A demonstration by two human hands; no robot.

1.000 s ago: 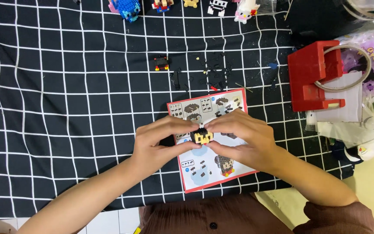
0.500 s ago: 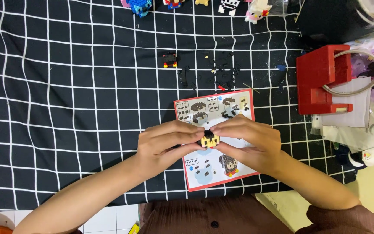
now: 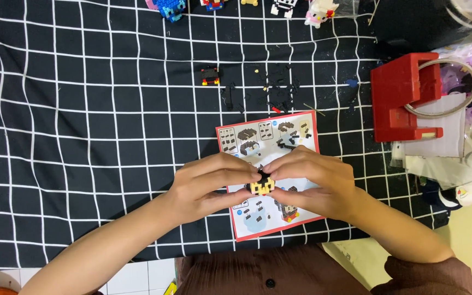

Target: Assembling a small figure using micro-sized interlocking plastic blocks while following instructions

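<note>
Both hands' fingers (image 3: 247, 177) pinch brick model (image 3: 261, 186) over sheet (image 3: 269, 136).

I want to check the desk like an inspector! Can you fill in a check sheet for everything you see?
Surface: black cloth with white grid lines covers the table.
Job's things: small yellow and black brick model pinched between both hands, above the red-edged instruction sheet.
Clutter: loose dark bricks; small black and red build; finished brick figures along the far edge; red box; plastic bags.
Grips: left hand and right hand both closed on the model.
Cables: nothing seen.
Surroundings: white tiled floor at the near edge.
</note>
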